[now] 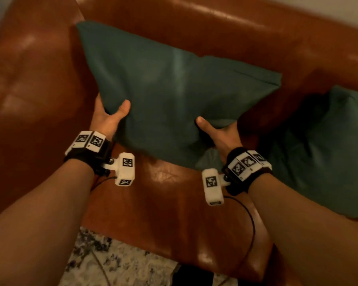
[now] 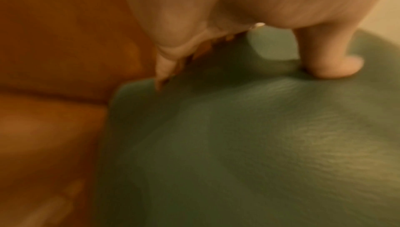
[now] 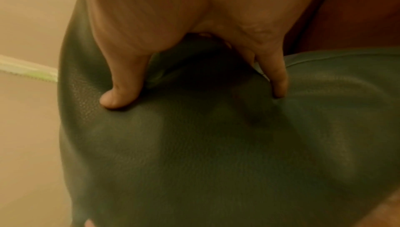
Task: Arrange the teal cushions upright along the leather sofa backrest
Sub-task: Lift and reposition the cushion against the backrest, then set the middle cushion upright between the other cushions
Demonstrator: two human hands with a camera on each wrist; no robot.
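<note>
A large teal cushion (image 1: 170, 96) is held tilted above the brown leather sofa seat (image 1: 174, 203), its far corners near the backrest (image 1: 215, 25). My left hand (image 1: 110, 116) grips its near left edge, thumb on top and fingers hidden underneath. My right hand (image 1: 217, 131) grips the near right corner the same way. In the left wrist view my thumb (image 2: 329, 59) presses into the cushion fabric (image 2: 238, 145). In the right wrist view my thumb (image 3: 121, 90) dents the cushion (image 3: 205, 153). A second teal cushion (image 1: 327, 153) lies slumped on the seat at the right.
The sofa's left armrest (image 1: 29, 79) rises beside the held cushion. A patterned rug (image 1: 116, 263) covers the floor in front of the sofa. Cables (image 1: 250, 221) hang from both wrist cameras over the seat's front edge.
</note>
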